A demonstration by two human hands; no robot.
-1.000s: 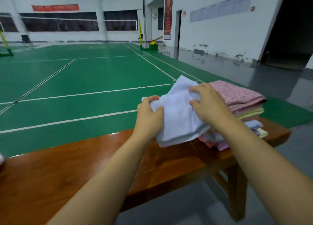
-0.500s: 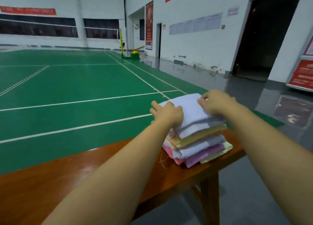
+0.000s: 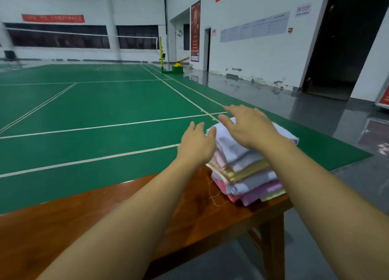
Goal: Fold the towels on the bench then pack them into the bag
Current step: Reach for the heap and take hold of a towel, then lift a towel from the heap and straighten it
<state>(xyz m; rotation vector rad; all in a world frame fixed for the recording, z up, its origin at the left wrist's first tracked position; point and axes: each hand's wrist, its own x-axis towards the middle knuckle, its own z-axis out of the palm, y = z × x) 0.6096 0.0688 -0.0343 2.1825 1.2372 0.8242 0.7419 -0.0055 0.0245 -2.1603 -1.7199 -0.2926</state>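
On 1 wooden bench point(image 3: 189, 220) sits 1 towel stack point(image 3: 248, 170) (several layers), 2 released grips: left hand point(image 3: 196, 145), right hand point(image 3: 248, 126).

A green sports court floor point(image 3: 101, 103) marked with white lines fills the hall, bordered on the right by a glossy dark grey floor strip point(image 3: 328, 115) that mirrors the wall. The white right wall point(image 3: 263, 54) shows peeling paint near its base and carries a long pale notice board point(image 3: 254, 27), a tall red poster point(image 3: 195, 30), a narrow doorway point(image 3: 208, 46) and a wide dark opening point(image 3: 345, 44). On the far wall a row of dark windows point(image 3: 59, 38) sits under a red banner point(image 3: 53, 18), with a net point(image 3: 84, 34) strung to a yellow-green post point(image 3: 161, 54).
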